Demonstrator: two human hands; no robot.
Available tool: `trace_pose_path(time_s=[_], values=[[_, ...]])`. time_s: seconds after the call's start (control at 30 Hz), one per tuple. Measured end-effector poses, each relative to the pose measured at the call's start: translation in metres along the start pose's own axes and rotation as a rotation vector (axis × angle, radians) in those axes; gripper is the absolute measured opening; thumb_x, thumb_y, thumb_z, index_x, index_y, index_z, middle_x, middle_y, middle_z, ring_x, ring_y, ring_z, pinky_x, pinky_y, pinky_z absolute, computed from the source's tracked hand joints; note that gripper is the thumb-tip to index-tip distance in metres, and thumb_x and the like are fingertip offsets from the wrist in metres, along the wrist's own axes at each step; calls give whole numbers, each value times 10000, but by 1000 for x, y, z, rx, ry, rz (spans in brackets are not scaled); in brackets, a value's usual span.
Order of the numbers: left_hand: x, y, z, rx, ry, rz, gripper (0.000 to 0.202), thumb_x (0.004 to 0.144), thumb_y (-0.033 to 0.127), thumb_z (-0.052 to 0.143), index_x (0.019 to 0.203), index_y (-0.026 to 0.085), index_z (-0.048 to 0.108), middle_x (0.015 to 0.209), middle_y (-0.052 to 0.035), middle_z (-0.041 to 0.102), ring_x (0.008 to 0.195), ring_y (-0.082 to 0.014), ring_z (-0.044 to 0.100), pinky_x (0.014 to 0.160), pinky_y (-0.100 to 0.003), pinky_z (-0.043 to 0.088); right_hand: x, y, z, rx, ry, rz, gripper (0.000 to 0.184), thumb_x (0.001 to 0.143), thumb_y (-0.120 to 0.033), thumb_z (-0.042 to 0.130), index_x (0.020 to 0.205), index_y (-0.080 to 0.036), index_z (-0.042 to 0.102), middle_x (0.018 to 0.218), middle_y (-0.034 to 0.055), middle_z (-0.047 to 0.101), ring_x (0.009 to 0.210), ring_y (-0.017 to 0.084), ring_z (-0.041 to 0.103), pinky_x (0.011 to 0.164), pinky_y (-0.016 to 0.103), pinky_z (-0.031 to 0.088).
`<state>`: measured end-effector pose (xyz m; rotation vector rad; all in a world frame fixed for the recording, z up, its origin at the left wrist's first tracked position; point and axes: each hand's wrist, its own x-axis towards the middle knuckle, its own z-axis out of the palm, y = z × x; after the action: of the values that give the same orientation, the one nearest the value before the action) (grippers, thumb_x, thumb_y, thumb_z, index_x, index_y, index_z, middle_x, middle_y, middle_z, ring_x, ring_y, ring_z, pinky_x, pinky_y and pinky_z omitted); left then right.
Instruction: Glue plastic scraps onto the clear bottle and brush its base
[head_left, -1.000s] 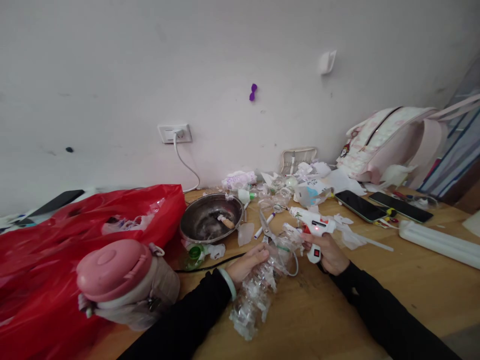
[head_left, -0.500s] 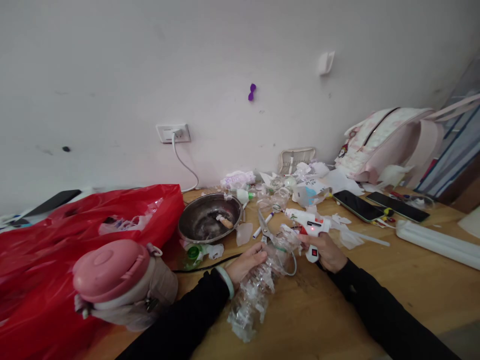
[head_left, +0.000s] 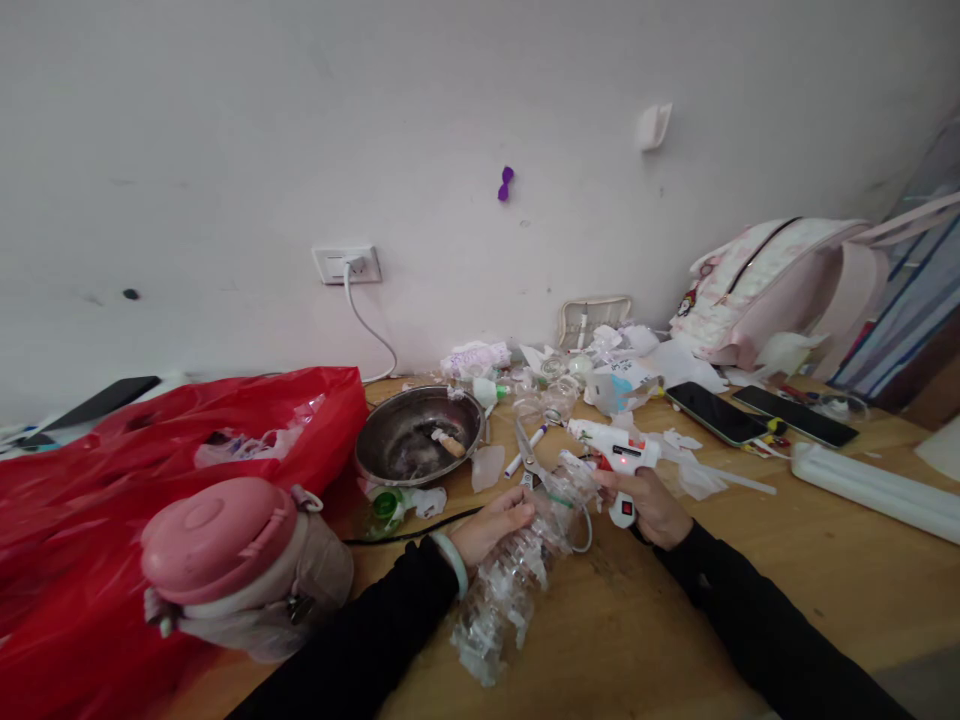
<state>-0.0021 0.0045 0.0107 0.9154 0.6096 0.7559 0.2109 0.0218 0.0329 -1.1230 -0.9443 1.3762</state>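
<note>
A long, clear plastic piece (head_left: pixel 499 590), built of ring-like bottle parts with whitish bits on it, lies slanted over the table. My left hand (head_left: pixel 495 525) is wrapped around its upper part. In my right hand (head_left: pixel 652 505) is a white hot glue gun (head_left: pixel 615 447) with a small red light and a red switch on its handle. The gun's nozzle points left, just above the upper end of the plastic piece. Scissors (head_left: pixel 529 458) and a white marker (head_left: pixel 526 450) lie right behind that end.
A metal bowl (head_left: pixel 420 437) with a stubby stick in it stands left of centre. At the left are a red plastic bag (head_left: pixel 97 500) and a pink-lidded bottle (head_left: pixel 247 570). Plastic scraps (head_left: pixel 551 375), phones (head_left: pixel 716 412) and a backpack (head_left: pixel 772 285) occupy the back and right.
Both hands keep their grips almost in place. The lower end of the plastic piece has shifted very slightly left, and the view has moved a little.
</note>
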Motion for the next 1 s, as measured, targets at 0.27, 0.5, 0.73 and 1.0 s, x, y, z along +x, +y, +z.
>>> trace_pose_path(time_s=[0.27,0.5,0.73,1.0], values=[[1,-3,-2,-1,1,-6,492,552,505,806,787,170,533,675,-2,629,529,-117,555,528,-234,364,-1,-1,2,1,-4,11,383,400,-370,843,652,-174,632,522,-44,539,471,94,416,468,252,329],[-3,0,1,-15,-35,1,471,576,486,801,814,174,541,696,3,619,545,-113,552,537,-232,363,-5,-5,1,19,-39,47,347,391,-339,839,548,-180,574,444,-57,476,430,85,387,440,249,302],[0,-7,-7,-55,-59,12,493,627,499,757,923,158,560,742,-24,638,562,-140,581,548,-258,421,-6,-7,2,93,-46,24,347,408,-282,845,622,-178,592,490,-58,489,438,74,391,432,227,300],[1,-11,-12,-162,-65,7,487,705,554,663,985,175,537,744,-41,666,585,-179,620,553,-275,453,0,-5,1,203,9,-45,291,523,-317,803,658,-188,580,532,-56,494,452,73,383,420,220,286]])
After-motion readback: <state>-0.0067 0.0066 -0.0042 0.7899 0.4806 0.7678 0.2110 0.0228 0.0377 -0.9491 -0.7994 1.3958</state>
